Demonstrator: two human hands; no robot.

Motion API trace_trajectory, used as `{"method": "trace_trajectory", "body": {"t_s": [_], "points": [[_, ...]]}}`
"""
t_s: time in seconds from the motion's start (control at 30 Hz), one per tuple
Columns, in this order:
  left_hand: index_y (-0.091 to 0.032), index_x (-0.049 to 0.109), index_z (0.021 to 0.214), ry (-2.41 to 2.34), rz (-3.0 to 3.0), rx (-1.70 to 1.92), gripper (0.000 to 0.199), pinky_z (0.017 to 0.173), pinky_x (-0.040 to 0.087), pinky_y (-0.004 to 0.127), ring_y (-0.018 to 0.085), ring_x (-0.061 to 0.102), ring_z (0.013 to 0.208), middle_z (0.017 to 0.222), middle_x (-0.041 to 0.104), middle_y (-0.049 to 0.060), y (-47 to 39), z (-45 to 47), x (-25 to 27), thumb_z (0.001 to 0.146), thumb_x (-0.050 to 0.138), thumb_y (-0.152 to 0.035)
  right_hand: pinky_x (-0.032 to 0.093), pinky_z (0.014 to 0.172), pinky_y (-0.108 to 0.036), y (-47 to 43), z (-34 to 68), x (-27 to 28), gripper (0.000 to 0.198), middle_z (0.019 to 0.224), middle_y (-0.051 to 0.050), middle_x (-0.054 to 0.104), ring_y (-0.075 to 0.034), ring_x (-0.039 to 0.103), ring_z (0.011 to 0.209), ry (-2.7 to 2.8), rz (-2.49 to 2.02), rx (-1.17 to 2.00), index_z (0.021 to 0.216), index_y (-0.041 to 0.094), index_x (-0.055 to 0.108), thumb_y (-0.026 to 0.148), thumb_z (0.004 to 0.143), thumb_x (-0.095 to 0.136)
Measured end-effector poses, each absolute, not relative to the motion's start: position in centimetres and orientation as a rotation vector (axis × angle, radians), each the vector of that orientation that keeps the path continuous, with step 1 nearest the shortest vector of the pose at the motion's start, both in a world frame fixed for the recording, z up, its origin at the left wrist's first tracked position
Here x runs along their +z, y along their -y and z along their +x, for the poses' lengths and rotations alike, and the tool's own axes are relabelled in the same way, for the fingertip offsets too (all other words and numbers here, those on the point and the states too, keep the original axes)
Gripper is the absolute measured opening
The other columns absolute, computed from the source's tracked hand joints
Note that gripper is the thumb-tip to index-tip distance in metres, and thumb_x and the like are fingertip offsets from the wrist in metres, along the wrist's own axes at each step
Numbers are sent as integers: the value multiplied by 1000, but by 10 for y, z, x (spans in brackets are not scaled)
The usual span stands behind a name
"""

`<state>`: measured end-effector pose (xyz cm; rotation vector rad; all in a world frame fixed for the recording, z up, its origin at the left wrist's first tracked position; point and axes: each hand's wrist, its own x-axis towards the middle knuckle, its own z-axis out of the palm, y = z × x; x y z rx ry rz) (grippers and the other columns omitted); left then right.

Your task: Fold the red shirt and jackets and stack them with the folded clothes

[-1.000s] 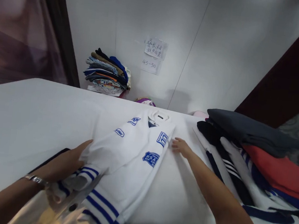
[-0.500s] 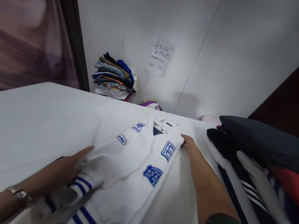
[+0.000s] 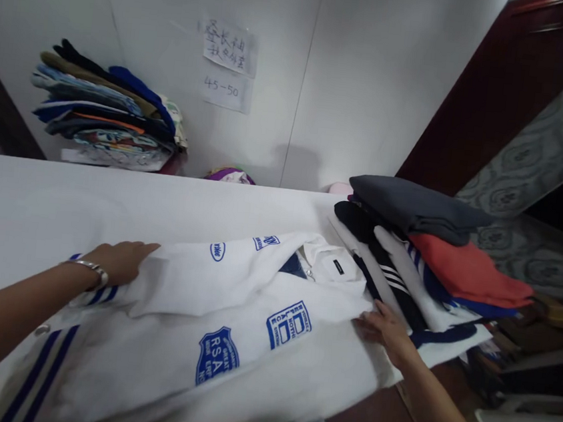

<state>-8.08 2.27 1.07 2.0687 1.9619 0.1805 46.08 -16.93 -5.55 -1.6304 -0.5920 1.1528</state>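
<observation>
White jacket (image 3: 208,337) lies flat across the white table (image 3: 35,205), lower centre of frame, collar toward the right. Left hand (image 3: 118,262), centre left, rests palm down with fingers extended on the folded sleeve (image 3: 194,279); bracelet (image 3: 89,268) at the wrist. Right hand (image 3: 385,326), lower right, lies open, fingertips touching the jacket's shoulder edge. Pile of folded clothes (image 3: 422,253) sits just right of the collar. 2 paper notes (image 3: 226,64) on the wall, upper centre.
</observation>
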Motion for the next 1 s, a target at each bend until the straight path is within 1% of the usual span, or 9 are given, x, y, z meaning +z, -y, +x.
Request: {"method": "trace_trajectory", "body": {"t_s": [0.1,0.17,0.3,0.4,0.53,0.63,0.73,0.83,1.0], "points": [[-11,47,133,-1952,2313,-234,60,98,34,40,28,48,120,135,52,15,-12,-75,7,74,41,-7,52,86,-46,162,474,-40,60,118,-10,63,-29,61,105,898,-1776,723,118,23,57,31,62,76],[-9,41,136,-1961,2354,-231,60,100,32,36,26,45,124,141,46,14,-3,-72,8,77,39,-9,46,96,-43,138,472,-27,48,125,-8,60,-28,54,116,1176,-1690,521,112,24,63,32,66,73],[-9,37,138,-1982,2255,-249,56,97,35,35,28,50,120,140,47,16,13,-67,9,86,36,-29,43,99,-40,55,439,-14,30,116,-8,65,-25,56,113,1435,-1557,584,105,20,68,26,77,59],[-9,37,137,-2064,2219,-236,59,98,35,42,31,47,123,139,48,17,19,-65,11,89,29,-43,36,106,-37,-14,410,-16,37,121,-6,64,-21,54,117,1503,-1623,645,109,18,67,12,75,54],[-8,47,128,-2167,2233,-168,60,94,39,43,32,50,117,128,55,17,22,-65,19,91,22,-48,38,103,-33,-76,388,-26,43,122,-7,63,-20,54,117,1581,-1654,699,113,16,65,8,71,55],[-7,57,113,-2149,2245,-140,58,92,40,37,30,54,109,116,60,17,21,-66,24,91,20,-45,41,97,-34,-96,385,-32,38,105,-8,70,-22,60,104,1643,-1714,719,103,14,69,6,68,58],[-5,57,113,-2104,2171,-66,56,93,39,34,28,55,107,116,60,17,18,-72,27,89,27,-45,43,90,-32,-103,392,-37,25,83,-6,72,-21,63,87,1713,-1755,722,86,14,72,6,66,60],[-9,59,110,-2044,2035,24,52,90,40,30,26,57,103,109,65,10,16,-81,31,87,34,-48,45,78,-26,-102,403,-40,15,70,-3,69,-17,61,74,1778,-1752,736,74,14,71,10,68,58],[-15,66,83,-2007,1878,325,43,75,41,23,19,59,81,76,68,0,17,-92,37,83,42,-51,44,70,-22,-94,420,-45,17,71,-2,69,-14,59,70,1839,-1721,733,76,14,71,16,72,55]]}}
